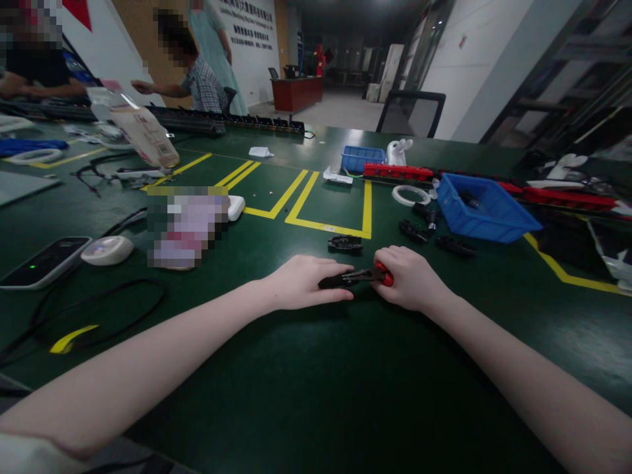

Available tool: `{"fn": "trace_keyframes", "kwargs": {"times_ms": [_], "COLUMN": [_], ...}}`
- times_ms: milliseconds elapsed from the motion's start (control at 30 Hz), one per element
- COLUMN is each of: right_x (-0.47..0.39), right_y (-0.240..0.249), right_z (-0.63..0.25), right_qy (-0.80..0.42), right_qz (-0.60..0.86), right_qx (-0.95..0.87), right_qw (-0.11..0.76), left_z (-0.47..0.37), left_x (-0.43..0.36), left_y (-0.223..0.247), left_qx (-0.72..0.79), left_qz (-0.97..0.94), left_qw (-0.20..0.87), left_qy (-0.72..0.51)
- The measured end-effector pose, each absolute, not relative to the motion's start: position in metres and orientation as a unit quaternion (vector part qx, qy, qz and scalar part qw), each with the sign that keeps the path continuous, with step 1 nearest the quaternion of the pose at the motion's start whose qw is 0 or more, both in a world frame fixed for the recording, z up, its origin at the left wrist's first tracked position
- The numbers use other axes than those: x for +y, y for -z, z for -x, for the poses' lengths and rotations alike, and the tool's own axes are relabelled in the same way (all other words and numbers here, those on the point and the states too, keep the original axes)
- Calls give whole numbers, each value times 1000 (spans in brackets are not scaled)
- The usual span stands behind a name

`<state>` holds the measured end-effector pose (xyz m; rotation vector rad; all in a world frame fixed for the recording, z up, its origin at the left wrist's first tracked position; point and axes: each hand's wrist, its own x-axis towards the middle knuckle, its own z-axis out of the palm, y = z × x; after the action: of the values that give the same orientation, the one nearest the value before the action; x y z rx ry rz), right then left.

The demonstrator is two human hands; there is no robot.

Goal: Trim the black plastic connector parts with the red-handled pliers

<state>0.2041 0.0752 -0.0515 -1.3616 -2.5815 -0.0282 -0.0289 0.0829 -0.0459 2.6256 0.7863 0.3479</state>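
Note:
Near the middle of the green table, my left hand (299, 283) grips a small dark plastic part (333, 282) between thumb and fingers. My right hand (412, 280) is closed around the red handles of a pair of pliers (365, 276). The pliers' jaws point left and meet the part; whether they are clamped on it I cannot tell. Just beyond my hands lies a similar black part (345, 243). To the right, more black pieces (415, 230) lie on the table beside a blue bin (486, 210), which has dark items inside.
A white tape roll (411, 195), a small blue basket (363, 158) and red strips (399, 172) stand toward the back. On the left are a phone (185, 230), a bottle (145, 131), a white-rimmed device (44, 263) and black cables (143, 284). Several people are across the table.

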Motion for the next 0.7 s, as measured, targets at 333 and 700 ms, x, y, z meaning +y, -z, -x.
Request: {"fn": "trace_keyframes", "kwargs": {"times_ms": [333, 700], "right_x": [76, 75], "right_y": [51, 52], "right_z": [-203, -204], "right_qy": [11, 12], "right_qz": [473, 471], "right_qx": [-873, -874], "right_qw": [115, 119], "left_z": [24, 25], "left_x": [79, 80], "left_y": [51, 44], "left_qx": [327, 317], "left_qz": [-927, -912], "left_qw": [119, 224], "left_qy": [-141, -134]}}
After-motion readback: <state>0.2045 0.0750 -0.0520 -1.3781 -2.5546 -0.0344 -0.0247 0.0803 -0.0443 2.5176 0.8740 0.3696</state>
